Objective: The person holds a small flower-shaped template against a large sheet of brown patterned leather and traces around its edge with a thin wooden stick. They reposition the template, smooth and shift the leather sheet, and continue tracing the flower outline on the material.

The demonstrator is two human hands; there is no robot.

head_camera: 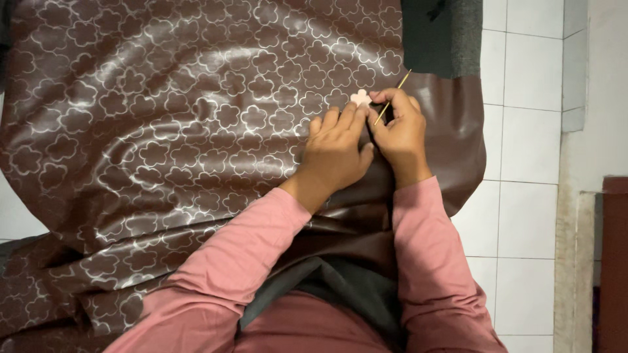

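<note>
Item: brown leatherette sheet, glossy, limp, likely slippery, spread over your lap. Flower template: thin, light; your left hand presses it flat, fingers extended. Right hand pinches slim pencil.

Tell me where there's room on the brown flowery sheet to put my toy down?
The brown sheet is bare left of the left hand, across its whole patterned middle. It is crowded near the right edge, where both hands meet: the right hand holds a thin stick beside a small flower-shaped template.
</note>
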